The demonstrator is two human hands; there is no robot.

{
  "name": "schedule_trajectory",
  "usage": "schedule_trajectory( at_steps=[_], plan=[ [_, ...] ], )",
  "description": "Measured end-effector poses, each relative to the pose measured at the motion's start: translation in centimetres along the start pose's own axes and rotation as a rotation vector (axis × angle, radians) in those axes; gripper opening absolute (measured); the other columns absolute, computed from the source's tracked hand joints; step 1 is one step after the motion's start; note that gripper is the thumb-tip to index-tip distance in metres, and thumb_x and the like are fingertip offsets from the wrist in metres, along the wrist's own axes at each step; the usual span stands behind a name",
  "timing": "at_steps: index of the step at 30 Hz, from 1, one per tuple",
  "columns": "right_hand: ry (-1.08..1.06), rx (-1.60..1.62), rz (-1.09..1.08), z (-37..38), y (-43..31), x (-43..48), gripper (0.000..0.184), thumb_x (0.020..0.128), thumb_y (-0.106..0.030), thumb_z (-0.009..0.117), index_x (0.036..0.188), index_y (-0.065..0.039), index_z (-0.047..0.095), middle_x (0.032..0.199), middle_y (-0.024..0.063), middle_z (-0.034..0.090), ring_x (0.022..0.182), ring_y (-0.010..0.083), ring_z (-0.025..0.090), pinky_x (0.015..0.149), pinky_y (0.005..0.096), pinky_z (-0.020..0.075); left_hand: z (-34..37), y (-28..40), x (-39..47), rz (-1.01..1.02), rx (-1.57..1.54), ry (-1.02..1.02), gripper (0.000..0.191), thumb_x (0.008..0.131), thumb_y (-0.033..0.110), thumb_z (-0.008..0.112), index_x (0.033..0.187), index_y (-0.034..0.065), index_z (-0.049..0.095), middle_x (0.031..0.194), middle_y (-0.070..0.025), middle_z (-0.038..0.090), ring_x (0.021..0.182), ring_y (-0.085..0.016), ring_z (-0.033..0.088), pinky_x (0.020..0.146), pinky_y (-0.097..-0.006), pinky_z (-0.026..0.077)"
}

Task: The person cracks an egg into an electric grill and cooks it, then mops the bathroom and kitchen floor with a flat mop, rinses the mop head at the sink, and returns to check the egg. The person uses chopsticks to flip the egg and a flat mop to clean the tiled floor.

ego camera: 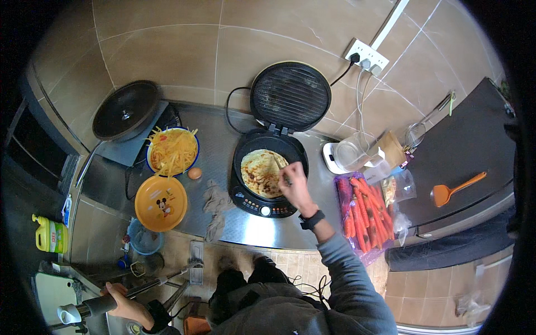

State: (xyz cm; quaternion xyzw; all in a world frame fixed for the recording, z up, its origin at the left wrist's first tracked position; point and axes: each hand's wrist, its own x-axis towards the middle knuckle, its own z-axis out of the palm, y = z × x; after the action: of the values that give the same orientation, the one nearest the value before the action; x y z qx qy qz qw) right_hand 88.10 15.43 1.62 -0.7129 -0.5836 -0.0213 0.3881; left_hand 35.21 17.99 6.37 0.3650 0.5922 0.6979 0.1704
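Observation:
A browned flatbread (261, 173) lies in the lower plate of a round electric griddle (238, 178), whose ribbed lid (292, 96) stands raised against the tiled wall. My right hand (294, 184) is over the flatbread's right edge, its fingers closed on a thin utensil whose tip points at the bread; its kind is not clear. At the lower left, my left hand (125, 305) grips a metal pole (136, 290) with a dark sleeve. Left of the griddle are a bowl of yellow shreds (173, 150), an egg (194, 173) and an orange plate (161, 203) with a cartoon mouse.
A crumpled grey cloth (215, 207) lies left of the griddle. To the right are a bag of carrots (368, 213), a white kitchen appliance (333, 158) and an orange spatula (456, 189). A domed black lid (125, 111) leans at the back left. A power strip (366, 56) hangs on the wall.

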Motion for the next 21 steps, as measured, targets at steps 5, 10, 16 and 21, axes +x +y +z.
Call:
schedule_trajectory(
  at_steps=[5,10,16,21],
  plan=[
    [0.187,0.195,0.363,-5.8,0.4,-1.5,0.025,0.097,-0.016,0.060,0.085,0.004,0.068,0.078,0.0105,0.059,0.072,0.0176,0.062,0.066,0.0295,0.0497,1.6,-0.1,-0.9,-0.082,0.005,0.019,0.015,0.093,0.011,0.067,0.089,0.0021,0.056,0.064,-0.0041,0.050,0.057,-0.011,0.045,0.054,-0.0275,0.035],
    [-0.040,0.530,0.506,-8.5,0.5,-3.7,0.016,0.098,-0.011,0.059,0.097,0.003,0.068,0.089,0.0061,0.060,0.071,0.0130,0.065,0.063,0.0260,0.0509,3.2,0.7,-2.0,-0.040,0.071,-0.079,0.020,0.095,0.013,0.066,0.084,0.0042,0.052,0.063,-0.0027,0.048,0.058,-0.011,0.043,0.055,-0.0260,0.034],
    [-0.166,0.481,0.467,-10.3,0.4,-5.1,0.017,0.097,-0.004,0.055,0.104,-0.001,0.070,0.093,0.0064,0.059,0.073,0.0124,0.065,0.065,0.0249,0.0520,5.0,1.4,-3.8,-0.001,0.097,-0.093,0.019,0.095,0.012,0.065,0.084,0.0029,0.053,0.063,-0.0032,0.050,0.056,-0.011,0.044,0.053,-0.0255,0.036],
    [-0.215,0.508,0.456,-10.8,0.8,-5.1,0.020,0.095,-0.001,0.055,0.106,-0.001,0.072,0.094,0.0070,0.060,0.074,0.0125,0.065,0.066,0.0247,0.0531,6.5,1.9,-5.6,-0.022,0.044,-0.126,0.015,0.095,0.011,0.065,0.093,-0.0010,0.056,0.066,-0.0048,0.054,0.058,-0.010,0.048,0.054,-0.0239,0.039]
  ],
)
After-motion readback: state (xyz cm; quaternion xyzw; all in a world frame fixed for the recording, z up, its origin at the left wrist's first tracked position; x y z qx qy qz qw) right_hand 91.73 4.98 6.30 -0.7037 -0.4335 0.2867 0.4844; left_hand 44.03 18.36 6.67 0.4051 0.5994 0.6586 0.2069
